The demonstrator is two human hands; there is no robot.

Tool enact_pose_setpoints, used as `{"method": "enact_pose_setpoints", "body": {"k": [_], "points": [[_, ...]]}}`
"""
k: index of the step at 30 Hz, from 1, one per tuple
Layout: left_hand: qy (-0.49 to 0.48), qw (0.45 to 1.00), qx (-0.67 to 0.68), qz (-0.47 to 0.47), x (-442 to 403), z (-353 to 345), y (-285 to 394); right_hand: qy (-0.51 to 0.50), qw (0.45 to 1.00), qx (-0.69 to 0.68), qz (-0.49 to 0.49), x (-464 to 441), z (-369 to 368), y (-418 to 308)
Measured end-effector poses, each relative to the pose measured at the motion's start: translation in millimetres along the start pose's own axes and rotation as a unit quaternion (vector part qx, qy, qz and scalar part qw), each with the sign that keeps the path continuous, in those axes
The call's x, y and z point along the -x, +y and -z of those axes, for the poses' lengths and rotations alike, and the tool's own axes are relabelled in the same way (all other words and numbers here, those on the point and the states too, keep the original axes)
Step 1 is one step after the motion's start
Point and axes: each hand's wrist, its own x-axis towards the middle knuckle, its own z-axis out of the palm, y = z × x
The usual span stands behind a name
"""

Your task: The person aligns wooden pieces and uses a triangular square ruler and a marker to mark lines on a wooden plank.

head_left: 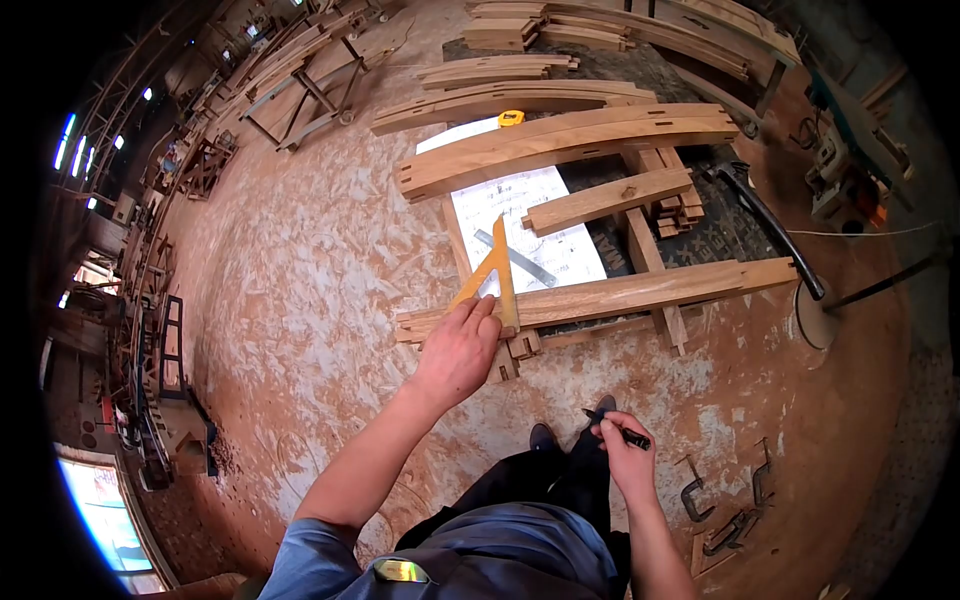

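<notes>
My left hand [460, 350] grips a yellow triangular square [505, 280] at its base, over the left end of the nearest wooden beam [620, 298]. The square's tip reaches across sheets of paper with handwriting [575, 245]. A grey metal ruler [535, 265] lies on the paper, partly behind the square. In front of my body, my right hand [630, 462] is closed around a black pen [634, 438], its tip pointing left, away from the wood. Beyond the paper rest a short tenoned piece [610, 200] and a long curved beam [570, 145].
A yellow tape measure [511, 117] sits behind the curved beam. At right, a black-handled tool [775, 225] leans over the work. Clamps [693, 500] lie on the floor by my right arm. More curved timbers [520, 97] are stacked farther back.
</notes>
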Motion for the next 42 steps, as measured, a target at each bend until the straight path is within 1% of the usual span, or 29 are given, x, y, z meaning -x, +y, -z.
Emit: {"method": "enact_pose_setpoints", "body": {"k": [2,5,11,14,17,20,23,24,27,28,31,34,37,42], "points": [[-0.003,1.000,0.001,0.002,0.0,0.0,0.3,0.000,1.000,-0.005,0.010,-2.8,-1.9,-2.7],[-0.007,1.000,0.005,0.006,-0.1,1.1,0.7,0.000,1.000,-0.010,-0.010,-6.7,-4.2,-13.8],[0.000,1.000,0.004,0.004,-0.9,3.2,1.8,-0.007,1.000,-0.001,-0.002,-12.6,-8.4,-30.2],[0.013,1.000,-0.001,-0.002,-0.9,2.5,1.4,-0.008,1.000,-0.010,0.013,-14.6,-12.9,-35.8],[0.013,1.000,-0.002,-0.001,-0.5,2.6,1.5,-0.014,0.999,0.009,0.027,-20.1,-18.1,-45.6],[0.008,1.000,0.000,0.003,-1.2,3.0,2.4,-0.017,0.997,0.032,0.064,-25.2,-33.7,-78.3],[0.001,1.000,-0.001,0.009,-1.5,2.9,3.1,-0.008,0.994,0.041,0.096,-44.9,-53.8,-90.9],[0.003,1.000,-0.001,0.008,-0.9,1.3,2.4,-0.016,0.991,0.030,0.130,-52.6,-61.7,-94.8],[0.013,1.000,0.008,0.011,-0.4,-1.8,1.4,-0.021,0.979,0.077,0.188,-66.3,-81.5,-119.6],[0.017,1.000,0.013,0.012,-0.5,-2.2,0.9,-0.023,0.977,0.065,0.203,-71.8,-86.6,-121.6],[0.016,1.000,0.012,0.011,0.6,-3.8,0.1,-0.028,0.966,0.128,0.225,-86.9,-94.9,-122.6],[0.021,1.000,0.007,0.007,0.8,-3.9,-0.2,-0.036,0.963,0.164,0.209,-94.9,-100.6,-127.0],[0.020,1.000,0.011,0.008,1.5,-4.8,-0.7,-0.057,0.975,0.136,0.169,-100.6,-105.8,-129.6],[0.026,1.000,0.010,0.007,2.1,-7.9,-1.5,-0.064,0.973,0.152,0.163,-102.5,-108.6,-134.1]]}}
